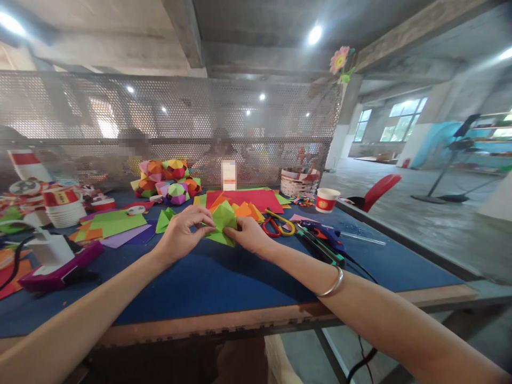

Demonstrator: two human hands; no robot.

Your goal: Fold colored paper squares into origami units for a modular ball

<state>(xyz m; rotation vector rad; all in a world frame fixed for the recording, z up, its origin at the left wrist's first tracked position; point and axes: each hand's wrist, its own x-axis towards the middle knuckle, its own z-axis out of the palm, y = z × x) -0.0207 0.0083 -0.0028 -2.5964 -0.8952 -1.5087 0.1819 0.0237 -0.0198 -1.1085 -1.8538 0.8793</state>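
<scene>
A folded piece of light green paper (pixel 224 220) is held up over the blue table mat (pixel 172 293) between my two hands. My left hand (pixel 188 226) pinches its left edge between thumb and fingers. On the other side, my right hand (pixel 248 233) grips the right edge, its thumb pressed on the face turned to me. Behind the paper are folded orange papers (pixel 250 210) and red sheets (pixel 264 200). Close to my left hand stands another folded green paper (pixel 164 220). Scissors with red and yellow handles (pixel 280 224) lie just past my right hand.
At right lie a green-and-black cutter (pixel 320 242), a blue glue gun (pixel 330 234) and a paper cup (pixel 327 200). Coloured paper balls (pixel 176 184) are piled behind. At left are stacked cups (pixel 64 205) and a purple power strip (pixel 60 266). A mesh screen (pixel 240 117) stands behind the table.
</scene>
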